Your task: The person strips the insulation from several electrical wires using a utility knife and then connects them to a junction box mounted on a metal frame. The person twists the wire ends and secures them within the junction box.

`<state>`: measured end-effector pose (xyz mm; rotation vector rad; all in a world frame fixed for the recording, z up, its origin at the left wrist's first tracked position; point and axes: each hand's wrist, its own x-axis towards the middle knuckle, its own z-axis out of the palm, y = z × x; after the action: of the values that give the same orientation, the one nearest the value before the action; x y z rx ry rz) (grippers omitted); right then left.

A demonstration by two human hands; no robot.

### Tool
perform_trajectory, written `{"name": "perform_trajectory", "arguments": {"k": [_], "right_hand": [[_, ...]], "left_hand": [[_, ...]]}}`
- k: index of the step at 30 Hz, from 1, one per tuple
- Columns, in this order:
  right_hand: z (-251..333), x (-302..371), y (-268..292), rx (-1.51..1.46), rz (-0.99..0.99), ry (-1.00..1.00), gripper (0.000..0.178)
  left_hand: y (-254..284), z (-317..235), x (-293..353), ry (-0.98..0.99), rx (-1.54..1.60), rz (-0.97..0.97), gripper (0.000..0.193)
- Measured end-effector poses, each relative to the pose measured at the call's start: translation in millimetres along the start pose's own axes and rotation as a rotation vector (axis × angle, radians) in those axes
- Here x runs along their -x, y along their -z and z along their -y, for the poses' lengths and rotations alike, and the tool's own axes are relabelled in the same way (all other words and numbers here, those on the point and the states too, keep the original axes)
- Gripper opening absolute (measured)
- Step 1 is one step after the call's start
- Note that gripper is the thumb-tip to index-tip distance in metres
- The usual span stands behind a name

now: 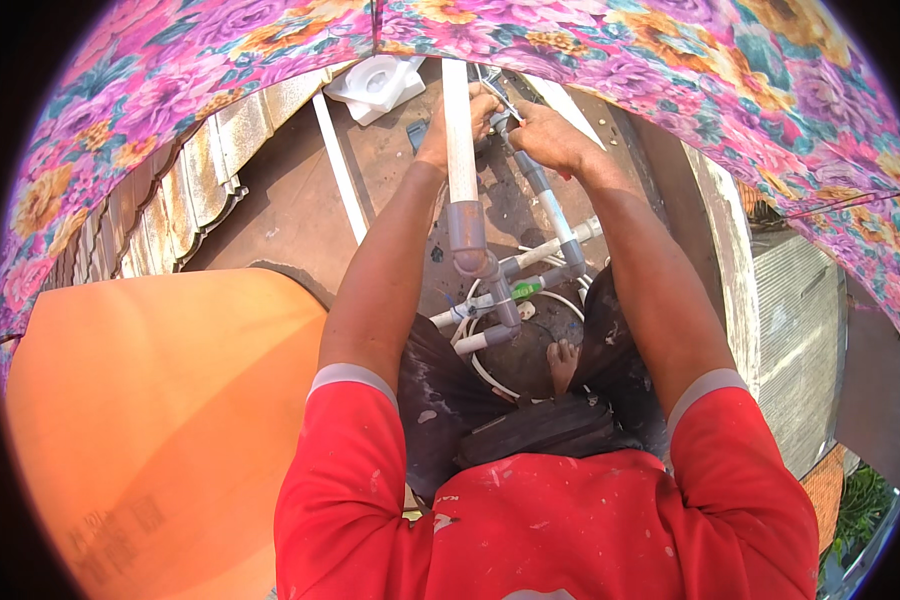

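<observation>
Both my arms reach forward past a white pipe [460,130] that ends in grey elbow fittings [467,235]. My left hand [473,118] has its fingers curled at the far end of the pipework, partly behind that white pipe; what it grips is too small to name. My right hand [553,140] is closed on a slim silvery metal tool [511,108] whose kind I cannot make out. Just below the hands, a grey-and-blue pipe [550,203] runs down to more joints. Among these sits a valve with a green handle [526,289].
An orange rounded tank [170,400] stands at the left. White foam packing [375,86] lies at the far side. Thin white hose [490,375] coils near my foot [563,362]. Rusty roof sheets [205,185] edge the left, grey corrugated sheets [795,330] the right. A floral umbrella [650,60] hangs overhead.
</observation>
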<state>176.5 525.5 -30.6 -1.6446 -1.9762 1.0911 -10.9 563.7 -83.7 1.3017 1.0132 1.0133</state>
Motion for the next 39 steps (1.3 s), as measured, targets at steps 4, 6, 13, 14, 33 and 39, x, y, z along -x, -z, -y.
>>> {"name": "perform_trajectory", "arguments": {"k": [4,6,13,14,33,39], "right_hand": [[-3.1,-1.1,-5.7,0.312,-0.05,0.14,0.032],[-4.7,-1.8,-6.5,0.347,-0.063,0.148,0.03],[-14.5,-9.5,8.1,0.146,0.109,0.194,0.029],[-10.3,-7.7,10.2,0.1,0.153,0.182,0.029],[2.3,-1.9,-2.0,0.228,-0.046,-0.071,0.054],[16.5,1.2,4.9,0.173,0.057,-0.104,0.042]], "left_hand": [[1.7,5.4,-1.8,0.015,-0.037,-0.017,0.022],[-0.3,5.8,-2.7,-0.002,-0.057,-0.017,0.022],[6.5,6.5,-5.6,-0.036,0.102,0.091,0.022],[8.3,5.7,-4.3,-0.044,0.126,0.11,0.022],[-6.2,29.1,-9.5,-0.069,0.012,0.02,0.006],[-4.4,38.4,-6.3,-0.175,0.095,0.045,0.006]]}}
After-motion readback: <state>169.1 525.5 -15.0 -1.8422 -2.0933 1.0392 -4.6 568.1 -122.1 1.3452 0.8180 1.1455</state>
